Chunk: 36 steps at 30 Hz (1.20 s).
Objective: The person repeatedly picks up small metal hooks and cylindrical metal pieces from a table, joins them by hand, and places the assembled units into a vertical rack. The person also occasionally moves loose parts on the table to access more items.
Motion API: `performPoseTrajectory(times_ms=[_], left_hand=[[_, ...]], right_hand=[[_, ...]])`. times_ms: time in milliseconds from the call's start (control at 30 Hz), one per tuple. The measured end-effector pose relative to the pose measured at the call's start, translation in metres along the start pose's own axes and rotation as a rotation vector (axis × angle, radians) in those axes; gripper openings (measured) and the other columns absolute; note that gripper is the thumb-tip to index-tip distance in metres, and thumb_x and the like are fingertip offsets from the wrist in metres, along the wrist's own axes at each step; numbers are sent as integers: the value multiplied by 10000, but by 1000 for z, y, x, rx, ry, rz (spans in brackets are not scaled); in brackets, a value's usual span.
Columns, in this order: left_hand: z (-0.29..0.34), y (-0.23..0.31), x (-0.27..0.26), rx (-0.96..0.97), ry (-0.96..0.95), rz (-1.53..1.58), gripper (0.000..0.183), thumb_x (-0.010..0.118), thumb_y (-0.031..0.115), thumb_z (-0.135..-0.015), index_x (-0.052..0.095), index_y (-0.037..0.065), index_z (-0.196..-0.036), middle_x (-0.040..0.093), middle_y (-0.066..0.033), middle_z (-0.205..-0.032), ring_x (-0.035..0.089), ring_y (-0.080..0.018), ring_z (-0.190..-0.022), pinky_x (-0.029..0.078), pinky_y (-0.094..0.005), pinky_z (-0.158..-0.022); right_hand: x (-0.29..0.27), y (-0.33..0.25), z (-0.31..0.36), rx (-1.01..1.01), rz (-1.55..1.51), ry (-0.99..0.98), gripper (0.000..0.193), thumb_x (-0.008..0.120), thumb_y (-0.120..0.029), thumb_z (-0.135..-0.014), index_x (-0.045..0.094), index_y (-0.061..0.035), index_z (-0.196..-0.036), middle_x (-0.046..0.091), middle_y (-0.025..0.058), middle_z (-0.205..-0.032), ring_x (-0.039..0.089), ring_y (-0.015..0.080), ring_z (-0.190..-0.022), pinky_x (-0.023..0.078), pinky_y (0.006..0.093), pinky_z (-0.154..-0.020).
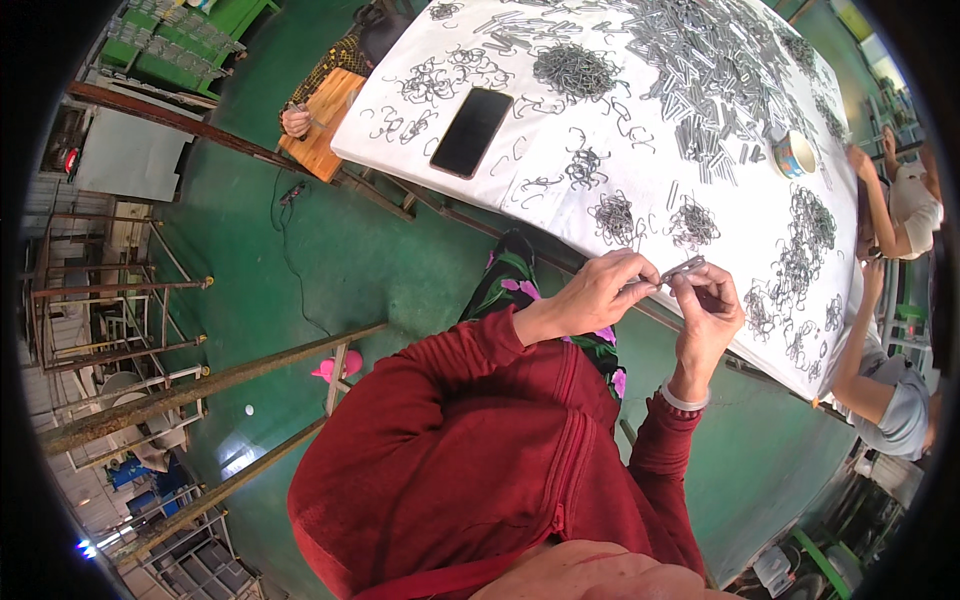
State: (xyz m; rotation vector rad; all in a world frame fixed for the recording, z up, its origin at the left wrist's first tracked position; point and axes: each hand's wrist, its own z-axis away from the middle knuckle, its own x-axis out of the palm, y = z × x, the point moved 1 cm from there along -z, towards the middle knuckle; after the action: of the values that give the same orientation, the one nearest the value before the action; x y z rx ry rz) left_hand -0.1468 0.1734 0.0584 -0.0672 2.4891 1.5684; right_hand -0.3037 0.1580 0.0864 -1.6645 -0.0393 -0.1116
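Note:
Near the edge of the white-covered table (620, 180), my two hands are close together. My right hand (712, 312), with a pale bangle at its wrist, pinches a short grey metal strip (684, 268) between thumb and fingers. The thumb and fingertips of my left hand (604, 290) are pressed together at the strip's left end; what they hold is too small to make out. Just beyond my hands lie small piles of dark bent wire pieces (613, 217) and another wire pile (692, 224). A heap of grey metal strips (710, 85) spreads farther back.
A black phone (472, 132) lies on the table's left part. A round tub (794, 154) stands among the strips. Co-workers' arms (872, 200) reach in at the right; another person's hand (296, 121) rests by a wooden board (325, 125). A wooden rail (210, 392) is at left.

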Motion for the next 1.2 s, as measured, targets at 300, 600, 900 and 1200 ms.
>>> performPoseTrajectory(times_ms=[300, 600, 900, 1200], left_hand=[[-45, -56, -64, 34, 172, -335, 188, 619, 115, -834, 637, 34, -1002, 631, -118, -958, 592, -301, -898, 477, -369, -776], [-125, -181, -125, -10, -184, -915, 134, 594, 156, -814, 632, 29, -836, 572, -122, -870, 545, -319, -895, 448, -407, -794], [-99, -135, -98, -273, 204, -423, 150, 522, 89, -901, 572, -22, -989, 620, -136, -885, 622, -234, -757, 482, -331, -704], [-29, 22, -18, -329, -28, 559, 140, 544, 15, -909, 564, -68, -1019, 632, -97, -886, 633, -172, -797, 539, -309, -771]], right_hand=[[5, 7, 7, 29, -86, 4, 218, 632, 158, -731, 576, 22, -893, 623, 50, -788, 584, 90, -683, 483, 213, -647], [6, 4, 14, 117, -149, -73, 236, 627, 180, -713, 586, 39, -898, 627, 67, -831, 598, 124, -766, 485, 249, -721], [6, 7, 18, 87, -51, -22, 174, 647, 123, -736, 595, 33, -875, 629, 45, -820, 584, 88, -744, 475, 219, -687], [-3, 12, 26, 63, -16, 62, 139, 616, 80, -779, 596, 41, -910, 641, 51, -813, 590, 97, -731, 483, 214, -663]])
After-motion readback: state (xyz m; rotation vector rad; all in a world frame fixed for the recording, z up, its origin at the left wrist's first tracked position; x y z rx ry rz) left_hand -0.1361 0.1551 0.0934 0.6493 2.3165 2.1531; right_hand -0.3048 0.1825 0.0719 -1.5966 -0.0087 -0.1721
